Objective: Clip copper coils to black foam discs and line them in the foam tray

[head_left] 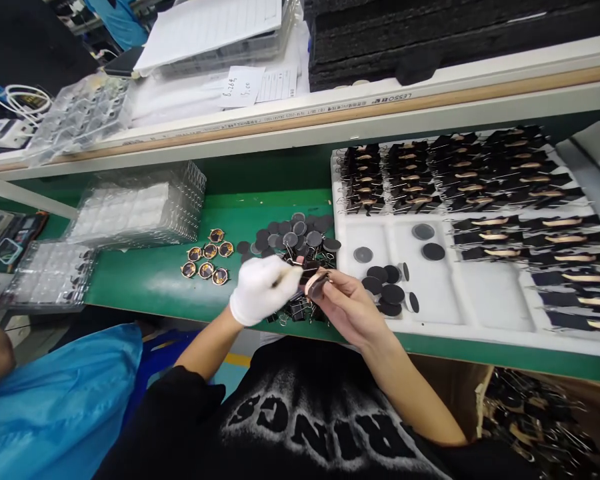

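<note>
My left hand (pixel 263 288), in a white glove, is closed, its fingertips pinching what looks like a black binder clip (pixel 309 272). My bare right hand (pixel 353 308) grips a watch case (pixel 316 285) with a rose-gold rim and a dark disc on its face. The two hands almost meet above the green bench. Below them lies a heap of black binder clips (pixel 299 309), partly hidden by the hands. Just behind is a pile of round dark discs (pixel 291 237). Several gold-rimmed watch cases (pixel 206 270) with dark faces lie left of the glove.
On the right, a white foam tray (pixel 430 307) carries rows of clipped watch cases (pixel 465 175) and loose dark discs (pixel 393 293). Clear plastic trays (pixel 135 210) are stacked at the left. A shelf edge (pixel 300 123) crosses behind. Someone's blue sleeve (pixel 65 393) is at lower left.
</note>
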A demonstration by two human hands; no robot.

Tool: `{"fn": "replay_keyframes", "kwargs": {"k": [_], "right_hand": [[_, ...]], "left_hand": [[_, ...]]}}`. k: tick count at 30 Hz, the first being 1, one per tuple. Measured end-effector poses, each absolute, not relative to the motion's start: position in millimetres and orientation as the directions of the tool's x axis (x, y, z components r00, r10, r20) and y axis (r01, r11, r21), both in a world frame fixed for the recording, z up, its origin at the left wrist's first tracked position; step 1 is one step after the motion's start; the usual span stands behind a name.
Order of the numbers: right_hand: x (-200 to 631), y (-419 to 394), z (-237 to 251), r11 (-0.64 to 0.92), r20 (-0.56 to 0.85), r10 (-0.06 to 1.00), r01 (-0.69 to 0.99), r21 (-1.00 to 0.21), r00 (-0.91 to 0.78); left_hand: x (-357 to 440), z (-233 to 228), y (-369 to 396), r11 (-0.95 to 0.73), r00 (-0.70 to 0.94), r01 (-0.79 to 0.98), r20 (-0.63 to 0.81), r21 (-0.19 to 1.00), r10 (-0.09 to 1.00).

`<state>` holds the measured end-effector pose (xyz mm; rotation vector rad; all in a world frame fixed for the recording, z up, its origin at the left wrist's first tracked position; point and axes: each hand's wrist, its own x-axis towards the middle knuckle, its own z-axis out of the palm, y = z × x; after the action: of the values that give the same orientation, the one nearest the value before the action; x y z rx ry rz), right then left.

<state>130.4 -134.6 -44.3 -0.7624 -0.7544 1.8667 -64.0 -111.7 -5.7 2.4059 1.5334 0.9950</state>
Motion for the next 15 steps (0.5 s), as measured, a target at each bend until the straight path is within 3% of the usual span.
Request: {"fn": "replay_keyframes", "kwargs": {"k": [2,5,8,11,15], "right_hand": [[132,-132,-43,-0.342,-0.165,0.921,-0.527,-0.779,-0.353],[144,-131,-41,-0.321,-0.13,0.911,-0.478,-0.818,-0.391],[156,-130,-38,-0.267,-0.081,0.885,-0.357,-0.895,-0.458],[163,-130,-32,-0.219,-0.058,0.871,-0.281,-0.935,-0.487],[167,-130,-27,-0.204,-0.054,0.869,-0.256,-0.945,-0.491]], "left_hand": [[-60,-7,-122,-0.466,0.304,0.76,0.386,0.454,0.871],[-66,0,-121,-0.335,0.328,0.781,0.111,0.527,0.938],[-71,8,-116,-0.285,0.432,0.753,-0.117,0.593,0.894],[-68,12,-115,-0.331,0.526,0.694,-0.135,0.64,0.84],[-60,9,-117,-0.415,0.568,0.649,-0.043,0.638,0.822]]}}
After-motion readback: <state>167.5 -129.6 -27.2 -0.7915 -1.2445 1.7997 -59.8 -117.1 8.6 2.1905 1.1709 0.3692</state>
